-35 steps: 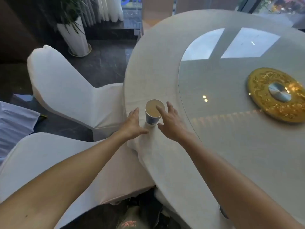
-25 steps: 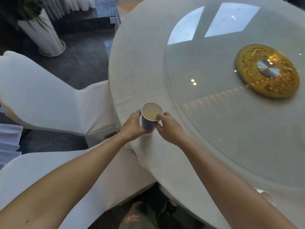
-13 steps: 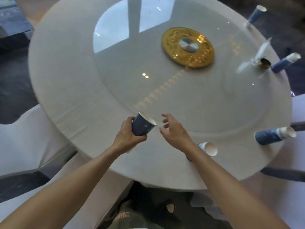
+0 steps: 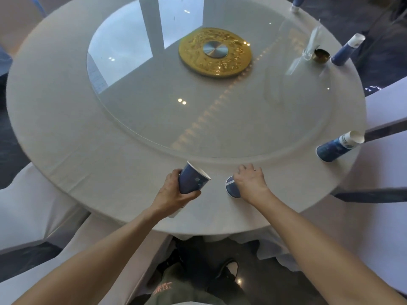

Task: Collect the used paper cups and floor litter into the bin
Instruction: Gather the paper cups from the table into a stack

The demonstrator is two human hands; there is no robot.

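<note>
My left hand [image 4: 174, 193] grips a blue paper cup [image 4: 192, 180], held tilted just above the near edge of the round white table [image 4: 66, 133]. My right hand [image 4: 250, 181] lies over a second blue cup [image 4: 231, 188] standing on the table, fingers wrapped around its top, which is hidden. Another blue cup [image 4: 337, 147] stands at the right edge. Two more cups are at the far right [image 4: 346, 51] and at the top edge [image 4: 296, 2]. No bin is in view.
A glass turntable [image 4: 154, 111] with a gold centre disc [image 4: 214, 51] covers most of the table. A clear wrapper [image 4: 308, 49] and a small gold dish [image 4: 321, 55] lie far right. White-covered chairs [image 4: 33, 205] stand at left and right [image 4: 387, 102]. My shoes show below.
My left hand lifted the cup off the table and carried it rightwards. The view swung right. My right hand let go of that cup and came down onto the second cup.
</note>
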